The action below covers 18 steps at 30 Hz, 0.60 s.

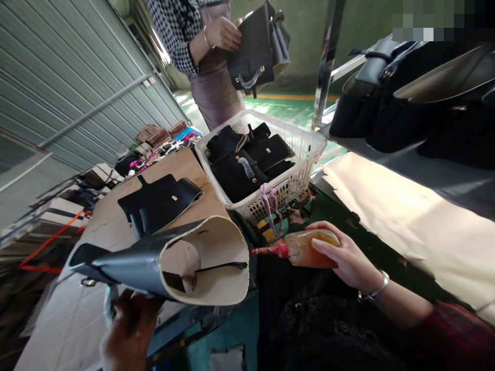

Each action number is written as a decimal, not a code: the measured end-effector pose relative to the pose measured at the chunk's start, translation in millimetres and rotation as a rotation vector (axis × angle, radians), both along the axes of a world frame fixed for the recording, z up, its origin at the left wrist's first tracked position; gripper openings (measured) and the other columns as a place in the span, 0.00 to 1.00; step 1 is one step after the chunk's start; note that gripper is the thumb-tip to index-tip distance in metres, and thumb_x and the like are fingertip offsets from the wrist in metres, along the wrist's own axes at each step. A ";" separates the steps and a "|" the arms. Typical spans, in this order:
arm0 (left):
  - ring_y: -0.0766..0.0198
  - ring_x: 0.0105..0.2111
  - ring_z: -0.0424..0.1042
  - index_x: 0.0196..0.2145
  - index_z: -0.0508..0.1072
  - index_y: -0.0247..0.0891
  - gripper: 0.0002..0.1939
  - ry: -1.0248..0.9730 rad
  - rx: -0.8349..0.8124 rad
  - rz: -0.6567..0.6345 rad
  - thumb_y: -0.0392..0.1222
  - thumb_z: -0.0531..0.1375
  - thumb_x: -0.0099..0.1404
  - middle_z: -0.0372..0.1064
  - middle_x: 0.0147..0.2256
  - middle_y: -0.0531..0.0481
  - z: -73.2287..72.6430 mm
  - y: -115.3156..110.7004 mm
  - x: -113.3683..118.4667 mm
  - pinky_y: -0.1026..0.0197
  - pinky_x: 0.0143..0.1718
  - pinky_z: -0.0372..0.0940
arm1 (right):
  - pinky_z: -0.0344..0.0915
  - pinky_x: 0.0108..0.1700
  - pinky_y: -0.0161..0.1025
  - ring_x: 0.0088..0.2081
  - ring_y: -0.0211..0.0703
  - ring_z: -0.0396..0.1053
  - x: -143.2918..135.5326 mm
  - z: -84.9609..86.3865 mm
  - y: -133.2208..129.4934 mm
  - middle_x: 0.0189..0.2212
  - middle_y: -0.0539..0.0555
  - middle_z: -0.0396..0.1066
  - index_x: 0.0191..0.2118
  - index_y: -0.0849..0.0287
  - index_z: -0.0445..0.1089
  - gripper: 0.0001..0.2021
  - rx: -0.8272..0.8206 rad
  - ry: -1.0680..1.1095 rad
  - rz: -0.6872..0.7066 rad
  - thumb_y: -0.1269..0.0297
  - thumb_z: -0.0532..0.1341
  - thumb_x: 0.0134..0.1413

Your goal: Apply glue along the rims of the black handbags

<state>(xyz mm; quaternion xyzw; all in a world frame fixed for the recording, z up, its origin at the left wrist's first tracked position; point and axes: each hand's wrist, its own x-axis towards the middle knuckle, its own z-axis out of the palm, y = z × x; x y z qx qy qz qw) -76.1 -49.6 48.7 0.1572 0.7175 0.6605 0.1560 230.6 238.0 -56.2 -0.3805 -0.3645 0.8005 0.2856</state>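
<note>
We grip the curled leather panel (170,263) in our left hand (129,327) at seven o'clock, our right hand (348,257) clasping the glue bottle (305,248) at four.

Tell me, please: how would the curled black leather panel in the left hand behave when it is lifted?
The leather panel probably flexes yet holds shape: it stays in an open curl above the left hand. It seems light, carried from one end. Its glossy outer face may be slippery.

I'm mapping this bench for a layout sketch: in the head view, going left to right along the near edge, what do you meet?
Left hand → curled black leather panel → glue bottle → right hand.
</note>
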 end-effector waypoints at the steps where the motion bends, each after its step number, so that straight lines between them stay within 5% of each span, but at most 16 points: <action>1: 0.70 0.10 0.49 0.36 0.76 0.42 0.25 -0.013 0.006 -0.004 0.64 0.66 0.50 0.62 0.14 0.57 -1.3 5.3 0.5 0.58 0.18 0.62 | 0.69 0.30 0.35 0.30 0.41 0.69 2.2 -0.9 0.0 0.30 0.50 0.73 0.38 0.55 0.69 0.28 -0.008 -0.004 -0.005 0.49 0.76 0.30; 4: 0.72 0.11 0.51 0.39 0.78 0.42 0.25 -0.023 -0.011 -0.004 0.58 0.70 0.46 0.76 0.26 0.50 -4.2 19.7 2.1 0.59 0.17 0.61 | 0.68 0.30 0.36 0.30 0.42 0.69 9.0 -4.0 1.0 0.31 0.51 0.73 0.38 0.56 0.69 0.28 -0.005 -0.022 -0.044 0.48 0.75 0.31; 8: 0.71 0.10 0.55 0.37 0.80 0.38 0.23 -0.015 -0.066 -0.133 0.54 0.70 0.46 0.78 0.28 0.43 -4.7 33.2 6.2 0.62 0.14 0.56 | 0.66 0.30 0.37 0.30 0.41 0.68 11.6 -9.9 7.2 0.31 0.52 0.72 0.37 0.56 0.68 0.28 0.049 -0.062 -0.110 0.47 0.74 0.31; 11: 0.71 0.10 0.55 0.36 0.80 0.37 0.22 -0.007 -0.080 -0.208 0.54 0.70 0.46 0.78 0.29 0.41 -5.0 35.4 8.4 0.59 0.18 0.64 | 0.65 0.31 0.37 0.30 0.41 0.67 6.8 -14.2 14.8 0.29 0.51 0.71 0.36 0.57 0.68 0.27 0.119 -0.085 -0.127 0.47 0.74 0.31; 14: 0.73 0.12 0.58 0.39 0.79 0.41 0.21 -0.082 -0.083 -0.059 0.53 0.70 0.48 0.79 0.30 0.48 -8.2 28.1 5.9 0.63 0.22 0.69 | 0.65 0.32 0.38 0.30 0.41 0.66 -1.4 -17.1 22.5 0.28 0.49 0.70 0.35 0.56 0.68 0.26 0.175 -0.091 -0.094 0.47 0.73 0.32; 18: 0.65 0.19 0.68 0.34 0.77 0.45 0.25 -0.181 -0.037 0.157 0.53 0.74 0.36 0.77 0.28 0.54 -14.7 18.9 -2.2 0.67 0.15 0.65 | 0.65 0.35 0.40 0.32 0.42 0.67 -13.6 -21.0 32.6 0.29 0.49 0.70 0.35 0.56 0.67 0.23 0.233 -0.087 -0.051 0.49 0.71 0.34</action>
